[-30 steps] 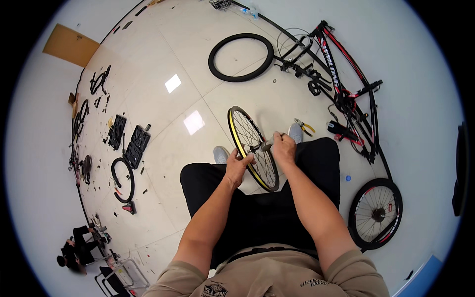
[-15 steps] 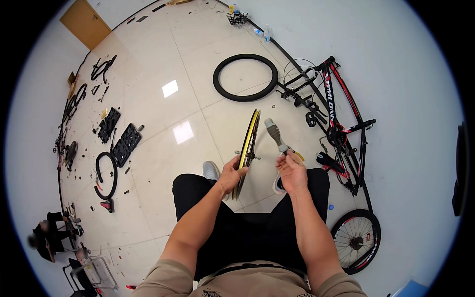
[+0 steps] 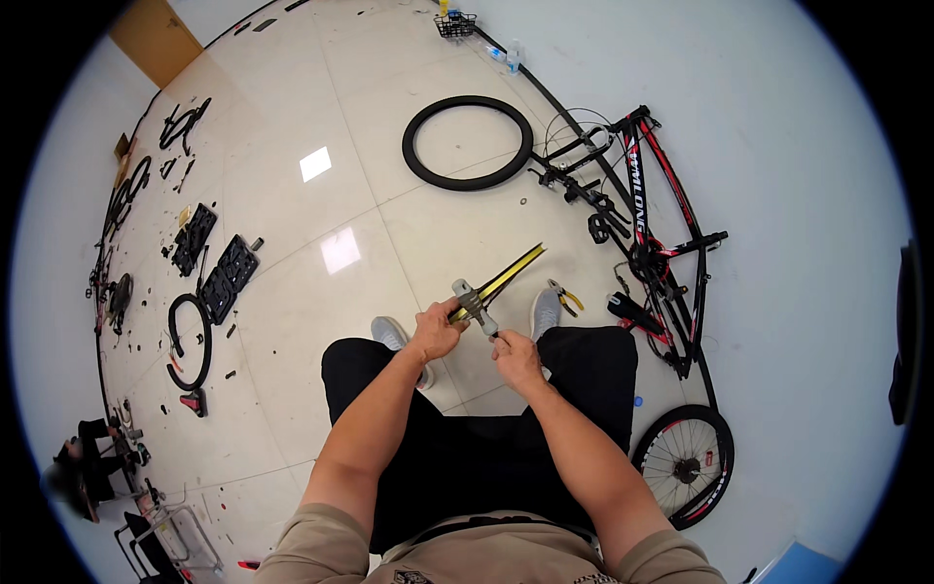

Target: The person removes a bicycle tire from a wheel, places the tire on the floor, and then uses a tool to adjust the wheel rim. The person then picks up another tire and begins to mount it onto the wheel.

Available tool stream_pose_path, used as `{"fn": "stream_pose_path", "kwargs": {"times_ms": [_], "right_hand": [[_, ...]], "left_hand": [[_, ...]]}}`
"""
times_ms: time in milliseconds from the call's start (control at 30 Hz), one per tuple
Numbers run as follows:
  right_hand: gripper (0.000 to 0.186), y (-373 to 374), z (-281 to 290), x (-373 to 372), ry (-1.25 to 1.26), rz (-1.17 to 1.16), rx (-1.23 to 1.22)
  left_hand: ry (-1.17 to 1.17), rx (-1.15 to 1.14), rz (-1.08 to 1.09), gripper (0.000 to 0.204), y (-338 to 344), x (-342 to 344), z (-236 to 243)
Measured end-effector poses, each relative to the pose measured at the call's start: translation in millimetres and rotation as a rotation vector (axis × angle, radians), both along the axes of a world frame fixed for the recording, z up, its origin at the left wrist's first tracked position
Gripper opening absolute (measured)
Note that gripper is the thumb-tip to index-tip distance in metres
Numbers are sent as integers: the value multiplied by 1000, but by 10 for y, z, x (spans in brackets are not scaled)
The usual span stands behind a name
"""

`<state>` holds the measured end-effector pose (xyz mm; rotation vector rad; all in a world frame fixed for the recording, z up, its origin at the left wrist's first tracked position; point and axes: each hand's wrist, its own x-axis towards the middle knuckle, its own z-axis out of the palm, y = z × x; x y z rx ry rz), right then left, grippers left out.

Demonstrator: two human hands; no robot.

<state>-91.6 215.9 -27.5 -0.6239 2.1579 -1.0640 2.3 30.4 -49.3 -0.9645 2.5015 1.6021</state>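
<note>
A bare bicycle wheel (image 3: 511,272) with a yellow-and-black rim is seen edge-on in front of me, above my lap. My left hand (image 3: 435,332) grips the rim near its lower end. My right hand (image 3: 516,358) is closed at the grey hub and axle (image 3: 474,303) sticking out of the wheel's middle. I sit on the floor in black trousers, with my grey shoes (image 3: 389,333) showing beyond the hands.
A black-and-red bicycle frame (image 3: 650,229) lies to the right with a spoked wheel and tyre (image 3: 685,465) near it. A loose black tyre (image 3: 468,142) lies ahead. Yellow-handled pliers (image 3: 564,295) lie by my right shoe. Tool trays (image 3: 214,255) and parts lie left. Another person (image 3: 80,465) sits at lower left.
The wheel has turned from showing its face to standing edge-on and tilted. My right hand has moved from the rim to the hub. The view has shifted.
</note>
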Motion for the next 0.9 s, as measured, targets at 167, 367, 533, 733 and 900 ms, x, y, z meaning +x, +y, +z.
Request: {"fn": "stream_pose_path", "kwargs": {"times_ms": [167, 367, 533, 733, 900], "right_hand": [[23, -27, 103, -63, -95, -119, -98], [21, -20, 102, -64, 118, -287, -97], [21, 1, 24, -17, 227, -223, 42], [20, -90, 132, 52, 142, -264, -66], [21, -111, -155, -13, 34, -340, -174]], "left_hand": [[-10, -345, -6, 37, -61, -44, 287], [152, -600, -49, 40, -314, 195, 12], [89, -618, 84, 39, -263, 184, -25], [-93, -595, 249, 40, -402, 231, 16], [-312, -442, 277, 42, -442, 204, 207]]}}
